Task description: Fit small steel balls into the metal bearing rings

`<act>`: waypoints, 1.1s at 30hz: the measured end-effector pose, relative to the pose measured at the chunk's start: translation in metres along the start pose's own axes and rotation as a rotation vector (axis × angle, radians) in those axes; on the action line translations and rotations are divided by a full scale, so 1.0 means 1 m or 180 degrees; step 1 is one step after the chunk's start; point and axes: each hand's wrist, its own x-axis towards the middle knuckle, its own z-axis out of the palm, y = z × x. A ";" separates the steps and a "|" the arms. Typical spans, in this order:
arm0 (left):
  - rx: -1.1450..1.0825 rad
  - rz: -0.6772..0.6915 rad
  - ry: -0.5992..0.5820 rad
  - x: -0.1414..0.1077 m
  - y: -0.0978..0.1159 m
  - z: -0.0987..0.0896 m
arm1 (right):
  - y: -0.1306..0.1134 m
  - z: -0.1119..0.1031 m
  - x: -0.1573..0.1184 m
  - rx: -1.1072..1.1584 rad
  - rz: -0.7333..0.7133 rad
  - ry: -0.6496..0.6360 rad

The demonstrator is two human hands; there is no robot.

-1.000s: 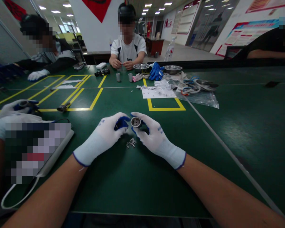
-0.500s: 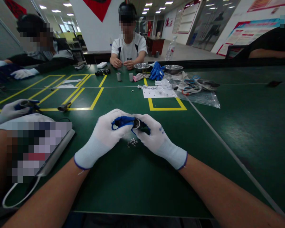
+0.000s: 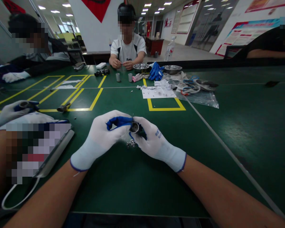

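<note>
Both my hands wear white gloves with blue palms and meet over the green table (image 3: 133, 186). Between them is a short metal cylinder (image 3: 134, 127), its open end tilted up toward me. My right hand (image 3: 153, 141) is closed round its right side. On the other side, my left hand (image 3: 104, 134) is closed, thumb and fingertips pinching at the cylinder's left rim; a smaller piece in that pinch cannot be made out. Several small metal rings (image 3: 131, 144) lie in a loose cluster on the table just below the cylinder.
At left lie a pixelated device (image 3: 38, 152) with a white cable and a co-worker's gloved hand (image 3: 21, 109) holding a dark part. A metal part (image 3: 63, 107) rests near yellow tape. Farther back are two grey cups (image 3: 118, 77), white paper (image 3: 158, 91), gloves (image 3: 156, 72) and metal bowls (image 3: 172, 68).
The cylinder has turned so its open end faces me more and sits slightly lower. My hands appear a little lower and farther left, and the view has shifted slightly.
</note>
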 end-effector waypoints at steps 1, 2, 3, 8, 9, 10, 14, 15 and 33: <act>0.0046 0.0029 -0.0015 0.000 0.001 0.000 | 0.000 0.000 0.000 -0.0024 -0.0010 -0.0003; 0.0091 0.0048 -0.0008 0.000 0.003 0.000 | -0.001 0.000 0.000 -0.0056 -0.0021 0.0004; 0.0134 0.0045 0.0014 0.000 0.005 0.001 | -0.001 -0.001 0.000 -0.0087 -0.0034 0.0020; 0.0157 -0.0128 0.0126 -0.003 0.011 0.010 | 0.001 -0.001 0.000 -0.0226 -0.0097 0.0199; 0.0131 -0.0159 0.0178 -0.003 0.011 0.013 | 0.001 -0.001 0.000 -0.0261 -0.0109 0.0226; 0.0109 -0.0190 0.0235 -0.004 0.011 0.016 | 0.002 -0.001 0.000 -0.0299 -0.0119 0.0244; 0.0025 -0.0322 0.0495 -0.006 0.010 0.027 | 0.003 0.000 0.000 -0.0490 -0.0165 0.0293; -0.0006 -0.0343 0.0553 -0.007 0.009 0.029 | 0.003 0.001 -0.001 -0.0546 -0.0176 0.0312; 0.1221 0.0502 -0.0220 -0.007 0.007 0.020 | 0.010 0.001 0.001 -0.0559 0.0291 0.0251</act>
